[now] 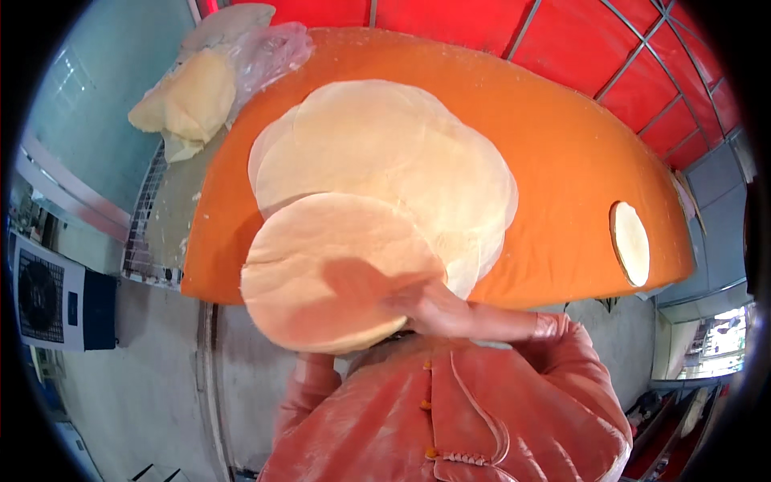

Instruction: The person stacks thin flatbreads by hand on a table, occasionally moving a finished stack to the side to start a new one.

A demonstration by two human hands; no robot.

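Several pale, thin, round flatbreads lie in an overlapping pile (385,153) on the orange cloth. Nearer to me, a stack of round flatbreads (321,249) is raised over the table's front edge and overlaps the pile. My left forearm goes beneath this stack and bears it; the left hand itself is hidden. My right hand (438,309) is at the stack's right edge, its fingers stretched out over the top flatbread and somewhat blurred. A shadow of the hand falls on that flatbread.
A single flatbread (630,243) lies at the table's far right. Beyond the left end, folded flatbreads (197,100) and a clear plastic bag (269,56) rest on a rack. The orange-covered table (562,161) curves around ahead. An air cooler (60,297) stands on the left.
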